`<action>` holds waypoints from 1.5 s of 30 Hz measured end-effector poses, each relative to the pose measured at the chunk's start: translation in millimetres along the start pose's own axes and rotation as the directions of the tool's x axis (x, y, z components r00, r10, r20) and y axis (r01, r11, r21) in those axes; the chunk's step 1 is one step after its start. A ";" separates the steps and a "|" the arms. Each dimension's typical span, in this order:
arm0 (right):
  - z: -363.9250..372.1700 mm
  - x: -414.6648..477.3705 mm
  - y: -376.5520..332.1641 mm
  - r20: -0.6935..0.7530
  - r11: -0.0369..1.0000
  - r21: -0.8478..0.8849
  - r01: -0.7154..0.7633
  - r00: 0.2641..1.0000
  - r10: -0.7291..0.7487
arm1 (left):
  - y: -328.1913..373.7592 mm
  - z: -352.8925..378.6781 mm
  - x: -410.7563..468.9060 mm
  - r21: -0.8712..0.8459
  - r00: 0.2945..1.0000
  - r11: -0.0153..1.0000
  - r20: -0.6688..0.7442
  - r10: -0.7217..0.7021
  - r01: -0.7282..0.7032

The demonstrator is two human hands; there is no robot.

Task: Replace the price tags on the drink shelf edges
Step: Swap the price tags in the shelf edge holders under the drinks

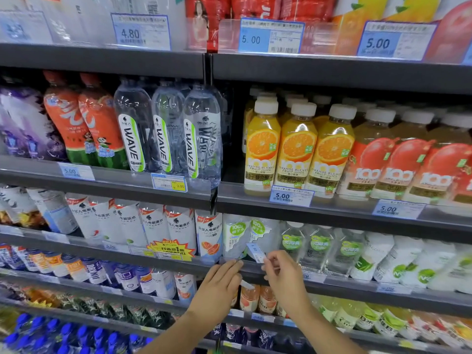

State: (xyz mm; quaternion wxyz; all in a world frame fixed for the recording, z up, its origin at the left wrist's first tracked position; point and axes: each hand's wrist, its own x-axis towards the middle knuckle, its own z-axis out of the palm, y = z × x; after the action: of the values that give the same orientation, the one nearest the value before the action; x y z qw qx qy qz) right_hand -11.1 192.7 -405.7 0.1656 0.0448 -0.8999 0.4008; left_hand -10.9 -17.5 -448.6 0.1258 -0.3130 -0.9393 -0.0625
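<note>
Item: price tag [256,252], a small white slip with blue print.
- Location: lifted just above the dark shelf edge [344,286], third tier down, right-hand bay. It stands tilted in front of the pale coconut-water bottles [237,236].
- Holder: right hand [283,277]. The grip is narrow, with thumb and fingertips pinching the tag's lower end.
- Left hand [219,287]: fingers straight and together, tips laid flat on the same shelf edge just left of the tag. Nothing is closed in its grip.
- White slip [246,284]: sits just under the left hand's fingers, between the two hands. I cannot tell which hand holds it.

Surroundings:
- Tier above, right bay: orange juice bottles [296,149] with white caps, and a mounted tag reading 5.00 [291,197] on that edge.
- Tier above, left bay: clear WAVE bottles [166,129].
- Working tier, left of the hands: a yellow starburst promotion card [173,249] clipped to the shelf edge.
</note>
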 end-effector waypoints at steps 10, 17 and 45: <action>8.1 -1.7 -12.0 -0.030 0.982 -0.092 0.166 0.985 -0.169 | -1.7 -4.9 6.0 -0.178 0.994 0.983 -0.091 -0.057 0.040; 8.1 0.5 -3.9 0.146 0.930 -0.273 0.248 0.966 -0.215 | 0.8 -7.1 6.3 -0.245 0.983 0.969 -0.168 -0.072 0.029; -56.9 -47.8 28.2 0.096 0.950 -0.282 0.132 0.989 -0.108 | 65.2 2.5 63.3 -0.307 0.979 0.941 -0.183 0.086 -0.140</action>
State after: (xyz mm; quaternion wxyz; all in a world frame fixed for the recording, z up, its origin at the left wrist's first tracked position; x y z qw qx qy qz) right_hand 42.8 251.1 -406.1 0.1584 0.0908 -0.9502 0.2527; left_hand -20.9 71.1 -431.1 0.1552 -0.3764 -0.8835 -0.2315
